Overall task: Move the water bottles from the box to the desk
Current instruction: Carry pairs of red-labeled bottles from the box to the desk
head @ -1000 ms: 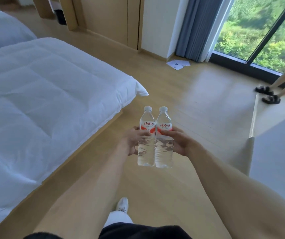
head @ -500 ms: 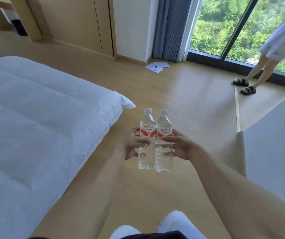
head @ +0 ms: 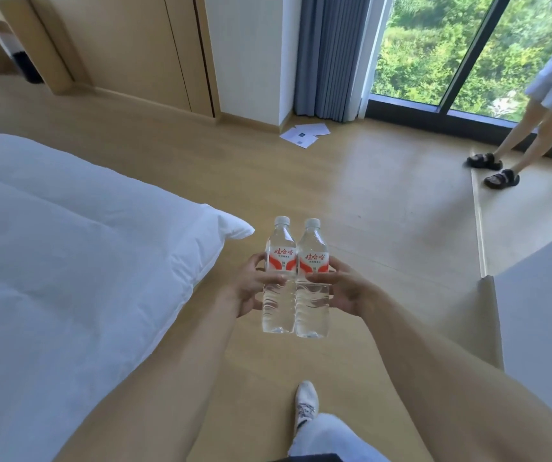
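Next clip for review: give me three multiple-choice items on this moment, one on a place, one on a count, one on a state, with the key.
1. Where do the sheets of paper lie?
A. on the bed
B. on the floor by the curtain
C. on the grey surface at right

2. How many water bottles are being carried?
A. one
B. two
C. three

3. How are the bottles held?
A. upright, side by side, a hand on each
B. lying flat across both palms
C. hanging by their caps from one hand

Key: 1 B, the papers rest on the wood floor near the foot of the grey curtain. 2 B, a left bottle and a right bottle show. 3 A, the left hand grips one and the right hand the other, white caps upward.
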Available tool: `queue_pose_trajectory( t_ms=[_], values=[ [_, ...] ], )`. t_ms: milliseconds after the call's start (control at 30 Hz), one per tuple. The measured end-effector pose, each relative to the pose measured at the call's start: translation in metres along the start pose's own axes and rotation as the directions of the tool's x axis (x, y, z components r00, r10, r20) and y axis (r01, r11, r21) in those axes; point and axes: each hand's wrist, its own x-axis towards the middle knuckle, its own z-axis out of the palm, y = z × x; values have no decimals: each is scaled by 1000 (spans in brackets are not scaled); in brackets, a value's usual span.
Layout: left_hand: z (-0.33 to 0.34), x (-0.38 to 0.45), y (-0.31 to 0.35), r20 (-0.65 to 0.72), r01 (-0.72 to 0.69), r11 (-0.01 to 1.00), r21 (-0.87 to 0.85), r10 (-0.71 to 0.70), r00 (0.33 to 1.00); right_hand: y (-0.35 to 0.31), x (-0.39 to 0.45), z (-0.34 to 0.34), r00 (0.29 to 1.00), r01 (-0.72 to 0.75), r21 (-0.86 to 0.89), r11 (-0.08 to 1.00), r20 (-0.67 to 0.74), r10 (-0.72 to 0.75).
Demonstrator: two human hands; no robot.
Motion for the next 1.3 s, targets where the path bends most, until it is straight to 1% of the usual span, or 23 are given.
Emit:
queue_pose_trajectory(
  t_ms=[133,300,567,667,700,800,900,1033,1133,1300],
  values=[
    [13,57,44,-14,-9,1000,-19,9,1000,-55,45,-28,1000,-11,17,1000,3,11],
    [32,115,90,-33,-6,999,-50,5,999,-114,93,-59,1000,-18,-23,1000,-13,17],
    [39,203,150,-43,-49,997,-54,47,998,-179,170,-92,1000,3,-17,1000,2,-3],
    [30,251,172,-25,-53,997,-57,52,998,-205,211,-99,1000,1,-7,1000,-31,-1],
    [29,255,176,-21,-53,997,-47,53,998,-210,215,-99,999,3,-17,1000,-32,-4],
    [14,304,200,13,-60,995,-81,61,998,-238,262,-101,998,10,-40,999,-56,-12],
    [-8,356,239,28,-69,993,-100,72,997,-282,316,-95,997,10,-65,998,-78,-15],
    [-48,416,289,7,-53,989,-139,55,998,-340,387,-74,998,-32,-124,992,-64,24],
    [-83,459,325,-6,-66,984,-163,66,998,-380,439,-54,998,-39,-167,985,-46,32],
    [-130,513,374,-64,-78,980,-182,67,996,-433,514,-24,999,-49,-230,972,-10,48]
  ],
)
